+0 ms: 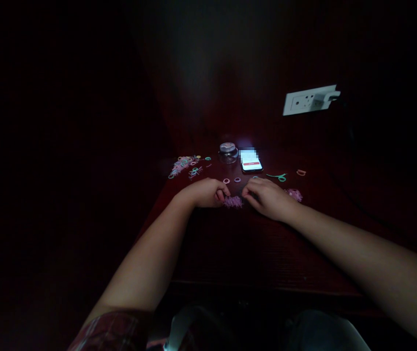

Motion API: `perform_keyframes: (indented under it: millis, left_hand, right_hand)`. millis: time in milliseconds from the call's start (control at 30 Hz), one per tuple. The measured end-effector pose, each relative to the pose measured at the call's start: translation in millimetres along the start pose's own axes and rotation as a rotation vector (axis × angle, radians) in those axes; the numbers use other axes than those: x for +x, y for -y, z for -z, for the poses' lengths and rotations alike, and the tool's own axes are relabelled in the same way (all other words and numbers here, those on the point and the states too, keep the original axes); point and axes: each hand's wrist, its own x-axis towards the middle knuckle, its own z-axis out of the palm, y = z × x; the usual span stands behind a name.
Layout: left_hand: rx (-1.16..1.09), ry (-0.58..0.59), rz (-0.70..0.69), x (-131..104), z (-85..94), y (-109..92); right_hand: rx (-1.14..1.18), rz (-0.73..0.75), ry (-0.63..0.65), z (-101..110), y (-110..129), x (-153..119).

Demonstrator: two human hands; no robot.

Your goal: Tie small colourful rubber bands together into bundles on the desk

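Observation:
A small pile of purple band-like pieces lies on the dark red table between my two hands. My left hand rests at the pile's left edge, its fingers curled inward by the pieces. Just right of the pile, my right hand is bent with thumb and fingertips pressed together. Anything inside either grip is too small or dark to make out. Beyond my hands lie a pink ring and a purple ring. A pink heap shows partly behind my right wrist.
A mixed heap of coloured rings and bands lies at the back left. Behind my hands stand a round clear container and a lit phone. Green scissors-like item and orange piece lie right. A wall socket holds a plug.

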Motion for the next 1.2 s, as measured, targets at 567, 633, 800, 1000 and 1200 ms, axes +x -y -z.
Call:
perform_keyframes:
  millis: [567,633,800,1000,1200]
  left_hand:
    - [-0.023,0.008,0.006,-5.0,2.4,-5.3]
    - [-0.008,0.011,-0.001,-6.2,3.0,-5.7]
    - [0.054,-0.018,-0.028,-5.7,3.4,-4.1]
    - [0.03,-0.006,0.003,-5.6,3.7,-4.2]
    - [0.029,0.008,-0.016,-5.2,3.4,-5.2]
  right_hand:
    - [0.054,0.07,0.089,0.0,-2.5,-3.0]
    - [0.045,0.074,0.095,-0.8,-3.6,-3.5]
    - [0.027,0.063,0.132,-0.9,-3.8,-4.1]
    - [0.037,0.057,0.151,-0.6,-3.3,-4.3]
    - [0.064,0.059,0.154,-0.3,-3.4,-4.3]
